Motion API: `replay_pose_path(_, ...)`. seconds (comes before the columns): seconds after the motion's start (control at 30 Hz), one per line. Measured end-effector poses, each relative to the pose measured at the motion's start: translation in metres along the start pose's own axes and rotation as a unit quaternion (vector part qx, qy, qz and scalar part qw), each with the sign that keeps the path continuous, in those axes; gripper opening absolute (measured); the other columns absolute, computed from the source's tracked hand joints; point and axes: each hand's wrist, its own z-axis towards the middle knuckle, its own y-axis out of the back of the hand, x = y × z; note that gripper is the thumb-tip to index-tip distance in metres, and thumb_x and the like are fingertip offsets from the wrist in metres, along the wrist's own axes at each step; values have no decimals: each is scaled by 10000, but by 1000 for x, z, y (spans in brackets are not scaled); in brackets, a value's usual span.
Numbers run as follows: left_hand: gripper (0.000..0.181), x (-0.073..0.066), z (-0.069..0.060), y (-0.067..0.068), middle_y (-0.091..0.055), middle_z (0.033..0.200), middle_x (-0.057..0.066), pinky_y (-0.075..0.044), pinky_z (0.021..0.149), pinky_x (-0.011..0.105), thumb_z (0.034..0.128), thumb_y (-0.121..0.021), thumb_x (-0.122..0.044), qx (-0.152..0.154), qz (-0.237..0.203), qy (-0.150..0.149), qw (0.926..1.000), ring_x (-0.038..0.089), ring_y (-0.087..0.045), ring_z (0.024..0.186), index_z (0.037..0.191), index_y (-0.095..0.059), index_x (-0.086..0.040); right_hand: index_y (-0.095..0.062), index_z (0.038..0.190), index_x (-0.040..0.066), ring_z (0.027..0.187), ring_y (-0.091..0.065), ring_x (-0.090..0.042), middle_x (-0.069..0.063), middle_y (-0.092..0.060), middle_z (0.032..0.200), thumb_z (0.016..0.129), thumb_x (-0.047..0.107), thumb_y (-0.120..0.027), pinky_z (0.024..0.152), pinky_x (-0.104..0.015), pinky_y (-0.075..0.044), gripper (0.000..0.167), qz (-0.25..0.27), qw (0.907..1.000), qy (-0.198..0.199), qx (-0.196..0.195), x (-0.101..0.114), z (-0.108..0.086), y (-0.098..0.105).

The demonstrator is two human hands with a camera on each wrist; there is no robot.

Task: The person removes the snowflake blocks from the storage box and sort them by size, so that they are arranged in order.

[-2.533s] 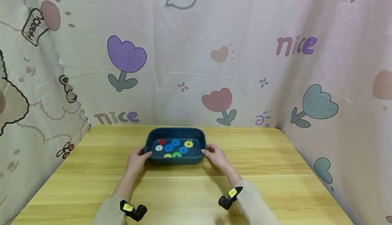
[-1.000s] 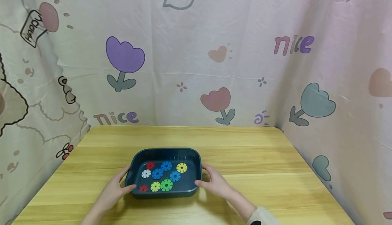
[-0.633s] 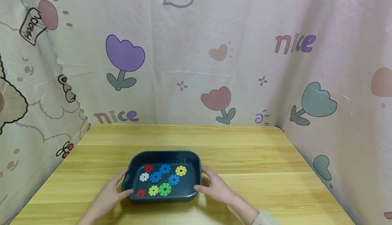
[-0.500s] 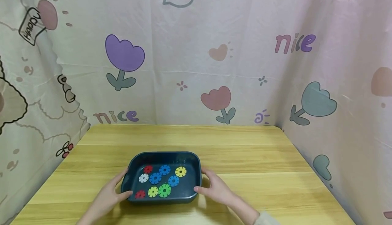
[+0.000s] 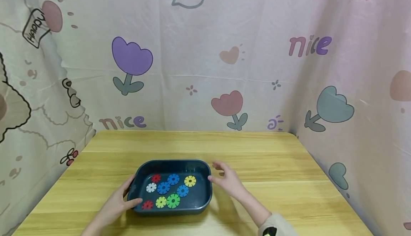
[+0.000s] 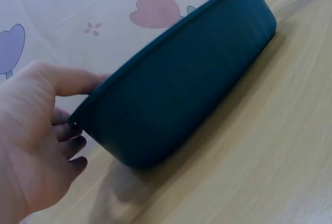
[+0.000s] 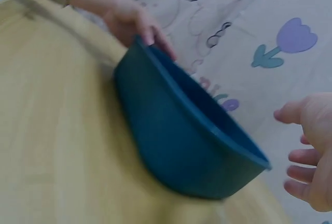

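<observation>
A dark blue plastic basin (image 5: 173, 211) sits on the table, holding several notched, flower-shaped plastic discs. They include a green disc (image 5: 173, 201), a white disc (image 5: 151, 187), a yellow disc (image 5: 190, 181), red ones and blue ones. My left hand (image 5: 113, 204) grips the basin's left end, thumb over the rim and fingers along the outside, as the left wrist view also shows. Just off the right end, my right hand (image 5: 229, 183) has its fingers loosely spread and holds nothing. The right wrist view shows a gap between that hand and the basin (image 7: 171, 130).
The wooden table (image 5: 257, 157) extends behind the basin and to both sides. A patterned curtain (image 5: 192, 50) hangs behind it and along the left and right.
The basin came toward me and slightly left in both hands, then stopped. Since half a second ago my right hand has let go of its end and lifted away; the left stays on.
</observation>
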Motion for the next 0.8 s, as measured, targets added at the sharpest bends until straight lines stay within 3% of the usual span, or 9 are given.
replay_pose_path(0.1,886,4,1,0,-66,1457,364,-180,1011,639,841,-671,-174,39,-131,30,9999,551,-121,1296,1450,-78,76,-539,1201,-52,1040,-554,-334,-221,-586,1137,828,71,-676,872,-453,-470,416,198,9997,18,104,7,14,-1)
replay_pose_path(0.2,887,6,1,0,-60,1461,359,-184,1012,638,842,-671,-171,45,-187,67,9998,546,-122,1298,1456,-75,62,-543,1212,-27,992,-577,-294,-179,-603,1101,835,65,-669,837,-398,-494,409,252,9986,-61,453,14,28,-8)
replay_pose_path(0.47,885,5,-2,0,-68,1465,350,-169,1012,644,841,-674,-173,18,-259,117,9996,540,-128,1302,1462,-82,47,-562,1192,-32,880,-574,-186,-130,-625,1020,834,74,-679,749,-299,-503,391,699,9881,-550,1257,30,55,-49)
replay_pose_path(0.8,869,6,-5,-2,-84,1470,339,-171,1014,641,832,-681,-145,-108,-392,-26,9992,535,-124,1308,1464,-113,36,-620,1114,10,681,-541,-76,55,-595,803,796,113,-730,592,-226,-475,352,276,9829,-904,1580,40,70,-104)
